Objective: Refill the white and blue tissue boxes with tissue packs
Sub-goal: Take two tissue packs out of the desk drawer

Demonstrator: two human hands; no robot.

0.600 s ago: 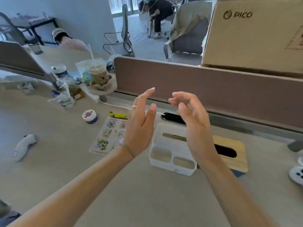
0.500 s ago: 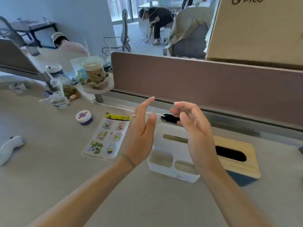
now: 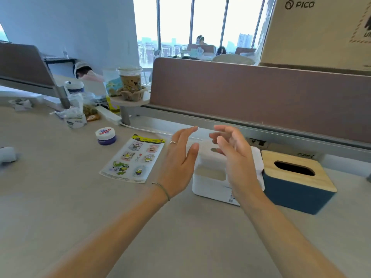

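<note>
Head view: my two forearms reach forward over the desk [image 3: 60, 197]. My left hand [image 3: 178, 159] is open with fingers straight, holding nothing, raised beside the left end of the white box [image 3: 208, 183]. My right hand [image 3: 234, 155] is open too, fingers loosely curled and empty, in front of that box. Just right of the white box stands the blue box [image 3: 295, 195] with its wooden lid and dark slot. Left of my hands lies a sticker sheet [image 3: 133, 157], then a small jar [image 3: 105, 135]. Behind runs the divider [image 3: 261, 97].
</note>
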